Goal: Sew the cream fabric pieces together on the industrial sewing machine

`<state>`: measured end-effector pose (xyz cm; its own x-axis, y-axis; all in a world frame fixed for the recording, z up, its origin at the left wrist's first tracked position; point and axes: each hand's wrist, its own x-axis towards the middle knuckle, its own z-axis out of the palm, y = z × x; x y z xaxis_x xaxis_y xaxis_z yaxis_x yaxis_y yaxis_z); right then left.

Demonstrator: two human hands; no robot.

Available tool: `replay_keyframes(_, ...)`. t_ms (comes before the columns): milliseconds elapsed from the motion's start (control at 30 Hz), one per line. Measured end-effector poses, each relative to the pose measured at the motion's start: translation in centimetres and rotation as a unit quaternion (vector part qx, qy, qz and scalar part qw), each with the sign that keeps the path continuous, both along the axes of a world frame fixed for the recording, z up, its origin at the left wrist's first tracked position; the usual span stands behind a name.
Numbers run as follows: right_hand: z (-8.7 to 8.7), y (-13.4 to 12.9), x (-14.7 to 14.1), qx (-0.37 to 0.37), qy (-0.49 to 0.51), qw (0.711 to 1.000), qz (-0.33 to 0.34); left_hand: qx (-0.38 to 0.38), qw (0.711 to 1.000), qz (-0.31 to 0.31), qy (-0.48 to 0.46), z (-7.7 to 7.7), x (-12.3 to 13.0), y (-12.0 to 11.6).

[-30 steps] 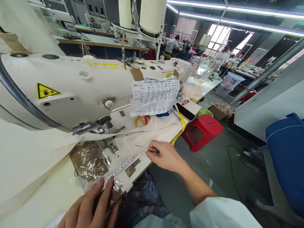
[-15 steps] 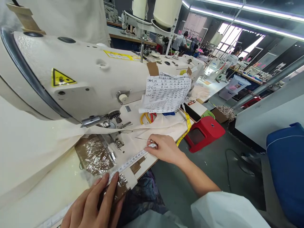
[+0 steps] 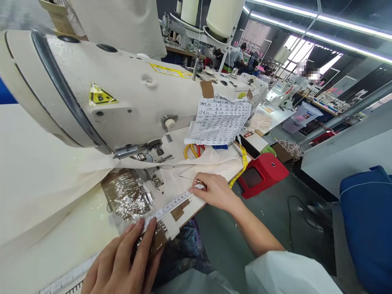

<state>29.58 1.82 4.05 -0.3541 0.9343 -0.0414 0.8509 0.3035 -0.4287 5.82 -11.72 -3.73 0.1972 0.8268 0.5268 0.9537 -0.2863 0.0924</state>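
Note:
My right hand (image 3: 216,192) is closed near the table's front edge, pinching an awl (image 3: 189,178) whose thin metal point sticks out to the left. Its thumb and fingers also press on the end of a white tape measure (image 3: 173,203). The tape runs straight along the table edge, below the needle area of a cream sewing machine (image 3: 131,90). My left hand (image 3: 122,261) lies on the tape further left, fingers stretched out and pressing down. Beneath these fingertips is a brown patch covered in clear film (image 3: 124,196). A long strip of cream fabric (image 3: 180,165) passes under the machine head.
A handwritten sheet (image 3: 222,120) hangs from the machine. Behind it show yellow scissor handles (image 3: 190,151). A yellow tape measure (image 3: 243,163) drapes over the edge by a phone (image 3: 249,147). A red stool (image 3: 266,171) stands right, a blue cushion-like thing (image 3: 367,220) further right. People work behind.
The view has shifted slightly, so the machine sits a little further right. Both hands keep their places on the tape measure, and the awl stays in my right hand.

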Motion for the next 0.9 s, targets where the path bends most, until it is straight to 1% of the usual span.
replay_keyframes(100, 0.0, -0.1, 0.0, 0.005, 0.001, 1.0, 0.0, 0.002, 1.0, -0.007, 0.014, -0.1, -0.2, 0.0)
replay_keyframes(300, -0.1, -0.4, -0.1, 0.015, 0.011, 1.0, -0.004, 0.002, 1.0, -0.017, 0.012, 0.0, -0.3, -0.1)
replay_keyframes(400, -0.5, -0.4, -0.3, 0.02, 0.028, 0.999, -0.005, -0.003, 1.0, -0.023, 0.013, 0.2, -0.1, 0.0)
replay_keyframes(500, -0.5, -0.6, 0.1, 0.025, 0.062, 0.998, 0.006, 0.02, 0.999, -0.036, -0.005, 0.6, 0.1, 0.0)
replay_keyframes(567, 0.0, -1.0, 1.1, 0.018, 0.092, 0.995, 0.032, 0.06, 0.996, -0.061, -0.031, 0.7, 0.1, 0.0)
replay_keyframes(633, 1.1, -1.6, 2.9, -0.014, 0.124, 0.989, 0.083, 0.106, 0.986, -0.107, -0.075, 0.8, -0.3, -0.3)
replay_keyframes(667, 1.7, -2.0, 4.0, -0.041, 0.136, 0.983, 0.118, 0.122, 0.978, -0.133, -0.103, 0.7, -0.5, -0.5)
replay_keyframes(700, 2.3, -2.4, 5.1, -0.089, 0.16, 0.97, 0.162, 0.13, 0.97, -0.159, -0.131, 0.7, -0.8, -0.7)
replay_keyframes(733, 2.9, -2.8, 6.2, -0.13, 0.168, 0.96, 0.184, 0.133, 0.962, -0.176, -0.16, 0.6, -1.1, -1.0)
replay_keyframes(767, 3.3, -3.2, 7.2, -0.157, 0.164, 0.957, 0.179, 0.129, 0.956, -0.185, -0.186, 0.5, -1.4, -1.3)
replay_keyframes(800, 3.5, -3.4, 8.0, -0.164, 0.155, 0.962, 0.155, 0.12, 0.953, -0.186, -0.205, 0.5, -1.6, -1.7)
replay_keyframes(833, 3.5, -3.6, 8.6, -0.141, 0.145, 0.973, 0.114, 0.111, 0.952, -0.184, -0.219, 0.6, -1.8, -2.1)
replay_keyframes(900, 2.8, -3.7, 9.2, -0.04, 0.134, 0.99, 0.026, 0.093, 0.952, -0.169, -0.238, 0.8, -2.1, -3.1)
